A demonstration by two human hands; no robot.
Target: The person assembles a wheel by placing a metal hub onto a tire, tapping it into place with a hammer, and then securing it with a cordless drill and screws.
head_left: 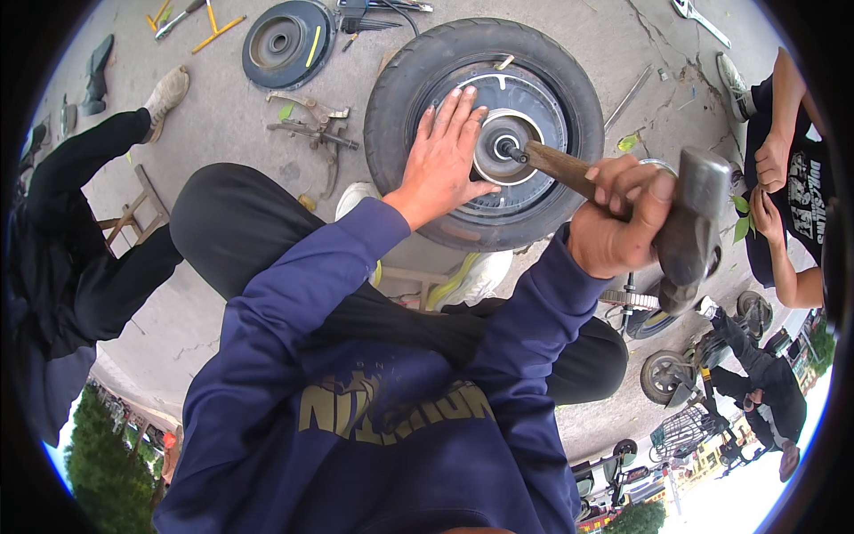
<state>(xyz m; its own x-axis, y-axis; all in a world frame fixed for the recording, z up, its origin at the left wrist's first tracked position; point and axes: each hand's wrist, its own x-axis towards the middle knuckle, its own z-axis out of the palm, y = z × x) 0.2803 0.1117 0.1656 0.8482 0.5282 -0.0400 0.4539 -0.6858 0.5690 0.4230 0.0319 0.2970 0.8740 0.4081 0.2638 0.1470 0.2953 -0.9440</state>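
A black-tyred wheel [391, 116] lies flat on the ground in front of me, its dark metal hub [544, 105] facing up. My left hand [440, 165] rests on the hub with fingers stretched out, left of the pale ring round the centre. My right hand [623, 218] is wrapped round a hammer [565, 165], close under its heavy metal head. The hammer's wooden handle points left, and its end is at the axle [510, 149] in the hub's middle. Whether handle and axle touch, I cannot tell.
A round dark hub cover [289, 43] and a metal puller [311, 125] lie left of the wheel. A thin rod [628, 96] and a wrench [703, 22] lie to the right. One person sits at the left; another person's hands [772, 173] show at the right.
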